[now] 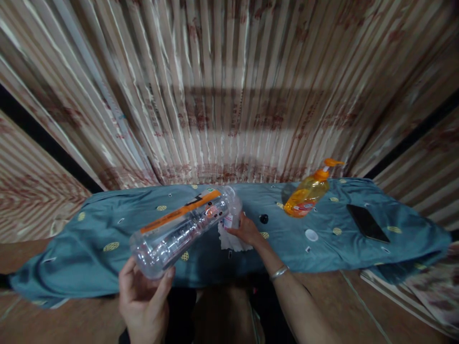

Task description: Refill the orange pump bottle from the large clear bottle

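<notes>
My left hand is closed round the lower end of a large clear plastic bottle with an orange band on its label. The bottle is tilted, its far end up and to the right. Just under that far end, my right hand grips a small clear container with faint print, partly hidden behind the bottle and my fingers. Whether the two touch I cannot tell. A white ragged-edged paper lies beneath the small container.
An orange pump bottle of yellow liquid stands on the teal cloth to the right. Near it are a small black cap-like piece, a white disc and a dark phone. A striped curtain hangs behind.
</notes>
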`<state>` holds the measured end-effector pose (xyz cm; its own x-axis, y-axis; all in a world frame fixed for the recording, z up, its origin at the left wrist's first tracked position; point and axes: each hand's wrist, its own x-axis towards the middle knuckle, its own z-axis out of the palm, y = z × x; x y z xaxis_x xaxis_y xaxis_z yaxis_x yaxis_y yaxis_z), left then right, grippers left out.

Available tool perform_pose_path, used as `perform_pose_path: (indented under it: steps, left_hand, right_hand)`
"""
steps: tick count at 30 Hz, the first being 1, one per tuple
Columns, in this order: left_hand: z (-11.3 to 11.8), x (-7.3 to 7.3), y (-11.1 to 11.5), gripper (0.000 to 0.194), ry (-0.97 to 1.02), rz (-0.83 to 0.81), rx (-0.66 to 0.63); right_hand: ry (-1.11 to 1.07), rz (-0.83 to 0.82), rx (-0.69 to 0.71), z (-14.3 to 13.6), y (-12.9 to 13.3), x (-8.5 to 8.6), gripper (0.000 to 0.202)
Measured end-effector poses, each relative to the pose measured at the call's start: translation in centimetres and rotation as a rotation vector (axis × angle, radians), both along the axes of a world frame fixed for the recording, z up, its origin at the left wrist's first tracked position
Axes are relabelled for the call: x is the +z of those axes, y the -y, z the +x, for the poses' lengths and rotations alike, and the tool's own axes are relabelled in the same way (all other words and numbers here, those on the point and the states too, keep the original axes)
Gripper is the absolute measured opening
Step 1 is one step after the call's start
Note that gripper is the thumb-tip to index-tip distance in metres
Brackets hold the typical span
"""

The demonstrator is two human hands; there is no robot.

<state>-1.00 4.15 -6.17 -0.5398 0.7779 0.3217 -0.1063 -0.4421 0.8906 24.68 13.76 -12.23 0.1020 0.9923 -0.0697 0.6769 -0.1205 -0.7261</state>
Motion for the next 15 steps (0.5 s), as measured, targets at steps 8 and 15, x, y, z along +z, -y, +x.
perform_pose_path:
  steps: [8,15]
  left_hand:
    - [0.28,-0.02,0.02,0.069,-0.004,-0.012,-0.02]
    - [0.1,0.32,-0.08,0.071,-0.038,-0.023,0.006]
  right_hand:
    - [-0.023,-0.017,-0.013,0.19,0.04,0.27,0.063]
    - [-0.048,-0.012,0.003,0.29,0.3,0.76,0.064]
